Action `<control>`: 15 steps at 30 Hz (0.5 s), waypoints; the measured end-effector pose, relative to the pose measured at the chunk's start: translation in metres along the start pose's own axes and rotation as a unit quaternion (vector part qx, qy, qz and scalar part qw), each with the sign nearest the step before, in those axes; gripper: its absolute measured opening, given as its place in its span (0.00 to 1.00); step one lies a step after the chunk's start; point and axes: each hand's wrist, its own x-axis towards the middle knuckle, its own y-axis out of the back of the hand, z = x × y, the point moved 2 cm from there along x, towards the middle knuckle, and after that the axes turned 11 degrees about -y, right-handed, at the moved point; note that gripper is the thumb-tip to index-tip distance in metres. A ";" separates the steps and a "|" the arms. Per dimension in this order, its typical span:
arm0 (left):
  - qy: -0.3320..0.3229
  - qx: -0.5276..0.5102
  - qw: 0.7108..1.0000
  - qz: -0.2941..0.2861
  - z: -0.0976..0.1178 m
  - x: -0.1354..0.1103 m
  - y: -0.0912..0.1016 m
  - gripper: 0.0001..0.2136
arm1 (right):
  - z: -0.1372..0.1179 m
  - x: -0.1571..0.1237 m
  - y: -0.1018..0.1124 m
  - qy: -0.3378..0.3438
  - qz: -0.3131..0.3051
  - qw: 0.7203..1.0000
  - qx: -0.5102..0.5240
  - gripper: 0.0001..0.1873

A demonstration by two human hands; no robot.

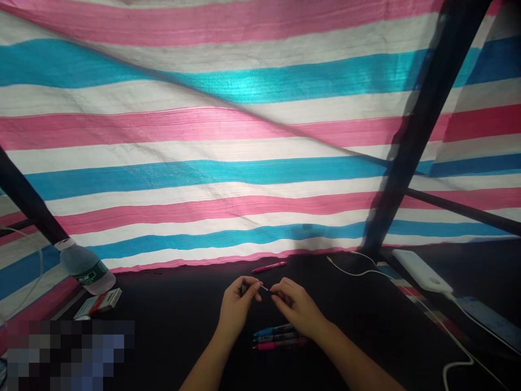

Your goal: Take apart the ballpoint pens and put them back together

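Observation:
My left hand (237,308) and my right hand (297,307) meet above a black tabletop (183,326). Between their fingertips runs a thin pen refill (265,288) with a pale shaft. A small dark pen part (244,289) shows at my left fingers, and the refill's other end goes into my right fingers. Just below my hands lie several pens (274,337) side by side, with blue, black and pink barrels. Beyond my fingers, a pink pen (268,266) lies alone on the tabletop.
A plastic water bottle (85,266) lies at the left, near a small white and red box (97,303). At the right are a white power bank (422,270) and a white cable (358,271). A pink, white and blue striped tarp (203,179) and dark poles (423,119) rise behind.

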 end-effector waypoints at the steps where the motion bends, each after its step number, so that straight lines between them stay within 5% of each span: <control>1: -0.002 0.006 1.000 0.001 0.000 0.000 0.000 0.15 | 0.000 0.000 0.000 -0.001 0.000 1.000 0.000 0.08; 15: -0.036 0.044 0.997 -0.059 -0.007 -0.004 -0.002 0.10 | -0.004 0.000 0.002 0.013 -0.017 1.000 -0.006 0.07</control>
